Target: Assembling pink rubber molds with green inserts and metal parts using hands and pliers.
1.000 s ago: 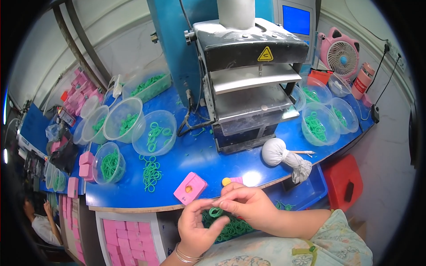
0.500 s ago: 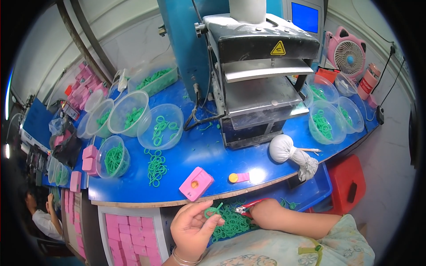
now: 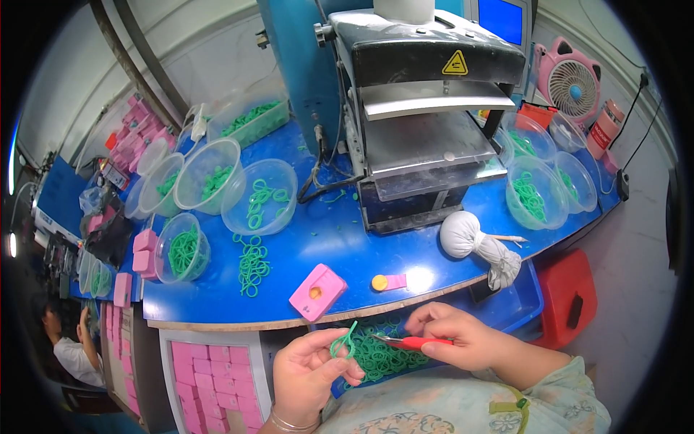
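Note:
My left hand (image 3: 306,375) pinches a green rubber-like ring with a straight tail (image 3: 350,337) between thumb and fingers, tail pointing up. In my right hand (image 3: 470,341) is a pair of red-handled nippers (image 3: 426,343). Their metal jaws point left toward the ring, a small distance from it. Whether the jaws are parted is too small to tell. Below both hands, a heap of similar green rings (image 3: 387,362) lies in a blue bin (image 3: 530,298). A pink block with a round yellow centre (image 3: 318,293) rests at the table edge beyond my left hand.
A press machine (image 3: 434,145) stands on the blue table (image 3: 347,267). Clear bowls with green pieces sit on both sides, including a left bowl (image 3: 206,267). A white cloth bundle (image 3: 463,235) and a yellow-and-pink piece (image 3: 389,282) lie near the edge. A red stool (image 3: 567,296) stands right.
My right hand has turned, its index finger lifted and the nippers now level, pointing left. The nippers' tips have shifted slightly left. My left hand still holds the green ring, its tail now more upright.

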